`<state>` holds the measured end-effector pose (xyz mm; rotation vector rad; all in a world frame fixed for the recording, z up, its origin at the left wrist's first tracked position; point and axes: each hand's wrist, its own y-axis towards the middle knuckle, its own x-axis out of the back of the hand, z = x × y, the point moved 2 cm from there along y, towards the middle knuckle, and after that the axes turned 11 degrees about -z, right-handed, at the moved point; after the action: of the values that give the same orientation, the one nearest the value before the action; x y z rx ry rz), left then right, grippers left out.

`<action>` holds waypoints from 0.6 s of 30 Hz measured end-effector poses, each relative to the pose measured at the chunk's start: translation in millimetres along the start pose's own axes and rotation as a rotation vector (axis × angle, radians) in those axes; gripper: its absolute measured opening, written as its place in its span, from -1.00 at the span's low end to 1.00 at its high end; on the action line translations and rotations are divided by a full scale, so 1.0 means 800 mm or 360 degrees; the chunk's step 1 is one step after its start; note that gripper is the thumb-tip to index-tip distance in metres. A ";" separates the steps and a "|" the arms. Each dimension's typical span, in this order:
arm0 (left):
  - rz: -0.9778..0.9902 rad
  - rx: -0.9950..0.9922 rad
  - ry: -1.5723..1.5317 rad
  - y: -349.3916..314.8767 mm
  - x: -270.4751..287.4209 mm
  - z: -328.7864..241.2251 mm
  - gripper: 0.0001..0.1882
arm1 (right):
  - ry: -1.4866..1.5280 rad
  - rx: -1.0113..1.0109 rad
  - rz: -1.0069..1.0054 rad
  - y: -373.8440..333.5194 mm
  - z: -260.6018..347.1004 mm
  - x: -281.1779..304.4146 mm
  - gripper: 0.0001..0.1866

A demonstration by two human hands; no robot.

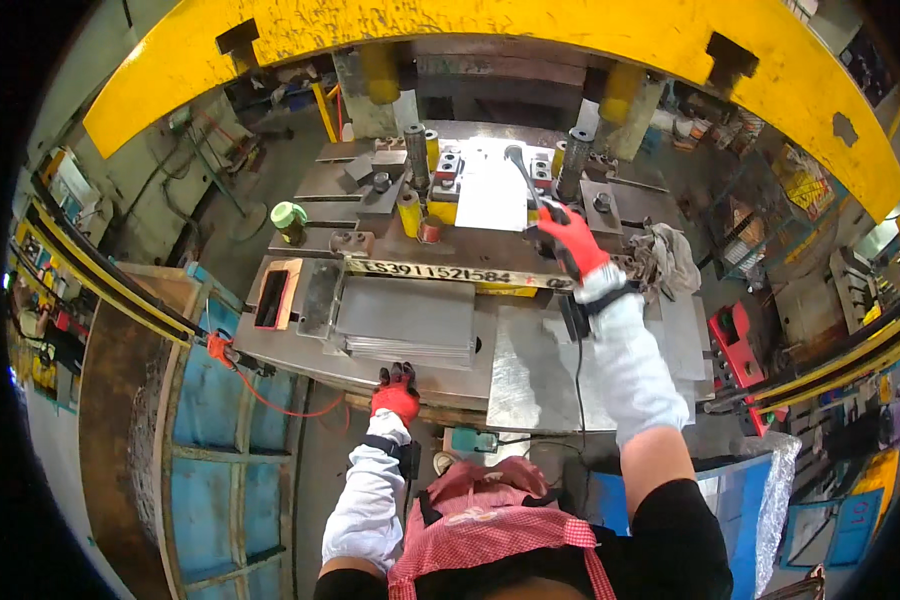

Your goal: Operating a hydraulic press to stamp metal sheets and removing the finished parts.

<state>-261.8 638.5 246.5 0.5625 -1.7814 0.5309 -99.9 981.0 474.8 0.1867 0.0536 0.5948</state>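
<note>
My right hand (568, 238), in a red and black glove, is closed round a black handled tool with a round end (515, 155). That end is over a bright metal sheet (492, 190) lying in the press die. Glare hides whether the two touch. My left hand (397, 395), gloved alike, is at the near table edge, just in front of a stack of grey metal sheets (405, 315). Its dark fingertips look apart, with nothing seen in them. A metal bar with painted marks (450, 273) runs between the stack and the die.
Black guide posts (416, 158) and yellow cylinders (410, 212) flank the sheet. A yellow press beam (490, 20) arches above. A green-lidded bottle (289, 222) stands at left, a grey rag (667, 260) lies at right. A large metal plate (530, 385) covers the table's near right.
</note>
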 end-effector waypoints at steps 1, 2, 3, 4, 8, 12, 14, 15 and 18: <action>-0.0091 -0.0073 -0.0054 0.004 -0.008 0.005 -0.39 | 0.0115 -0.0216 0.0086 0.026 0.002 -0.007 -0.72; -0.0090 -0.0122 -0.0049 0.008 -0.009 0.005 -0.40 | 0.0458 -0.0351 0.0169 0.043 -0.002 -0.013 -0.80; -0.0091 -0.0170 -0.0042 0.007 -0.008 0.006 -0.40 | 0.0253 -0.0520 0.0115 0.042 0.018 -0.015 -0.85; -0.0163 -0.0256 -0.0012 0.017 -0.031 0.018 -0.40 | 0.0194 -0.0424 0.0222 0.074 -0.015 0.001 -0.88; -0.0050 -0.0223 -0.0100 0.012 -0.015 0.018 -0.41 | 0.0341 -0.0017 -0.0082 0.011 0.032 -0.018 -0.85; 0.0275 0.0099 -0.0520 -0.002 0.102 -0.049 -0.52 | 0.0313 -0.0184 -0.0381 -0.135 0.055 0.025 -0.59; 0.0173 0.0196 -0.1040 0.010 0.125 -0.087 -0.58 | 0.0155 -0.0292 -0.0403 -0.212 0.032 0.058 -0.42; 0.0124 0.0174 -0.1218 0.027 0.133 -0.108 -0.60 | 0.0269 -0.0429 -0.0476 -0.249 0.013 0.076 -0.38; 0.0385 0.0234 -0.2184 0.098 0.138 -0.164 -0.58 | 0.0282 -0.0695 -0.0506 -0.325 -0.030 0.104 -0.42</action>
<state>-239.1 768.3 381.5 0.9296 -3.1524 0.4512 110.1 820.4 401.8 -0.2954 0.1206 0.2928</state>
